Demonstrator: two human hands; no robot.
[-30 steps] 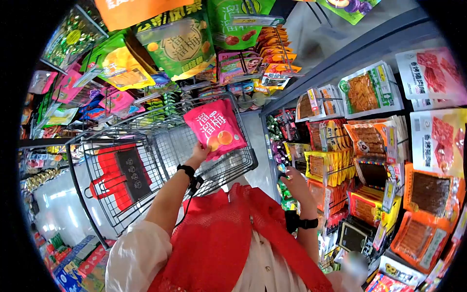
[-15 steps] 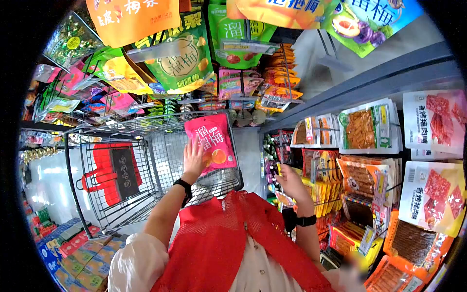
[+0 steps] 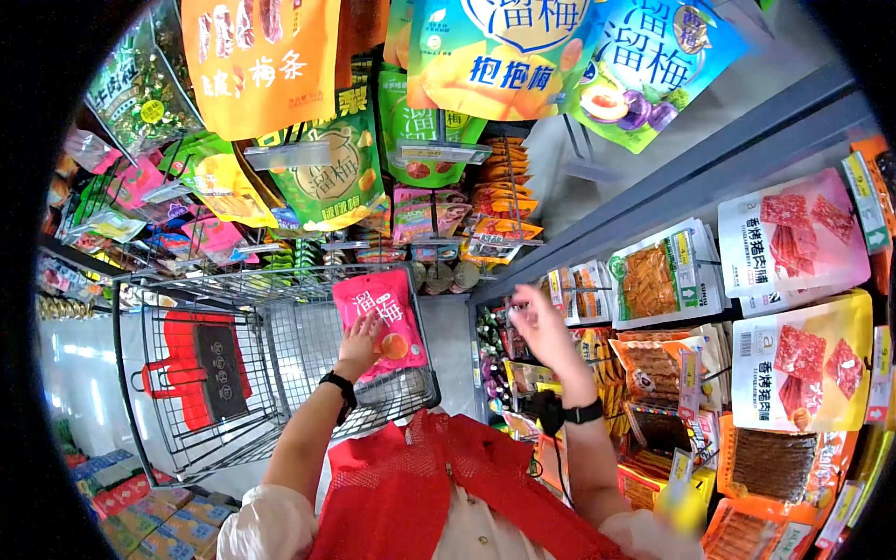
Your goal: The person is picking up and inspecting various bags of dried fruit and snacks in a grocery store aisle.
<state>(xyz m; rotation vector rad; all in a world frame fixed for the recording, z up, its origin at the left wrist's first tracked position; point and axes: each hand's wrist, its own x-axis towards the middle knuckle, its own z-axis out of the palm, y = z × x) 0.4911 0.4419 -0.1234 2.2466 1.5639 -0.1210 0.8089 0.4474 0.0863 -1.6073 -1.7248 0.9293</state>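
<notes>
A pink snack pouch (image 3: 397, 322) with white characters and an orange fruit picture stands at the near right end of the wire shopping cart (image 3: 271, 303). My left hand (image 3: 360, 343) touches the front of this pouch, its fingers spread on the surface. To the right, beside the hanging packets, my right hand (image 3: 541, 322) is raised with its fingers partly apart and nothing visible in it. Nearest to it are small orange and white packets (image 3: 590, 291).
A red bag (image 3: 182, 364) with a dark panel lies in the cart's left part. Pouches such as an orange one (image 3: 261, 70) hang on hooks ahead. Meat snack packs (image 3: 793, 359) line the right rack. Boxes (image 3: 168, 523) are stacked at the lower left.
My right hand has risen from lower on the rack, and its fingers have opened. The view has shifted, showing more of the upper pouches. My left hand is still on the pink pouch.
</notes>
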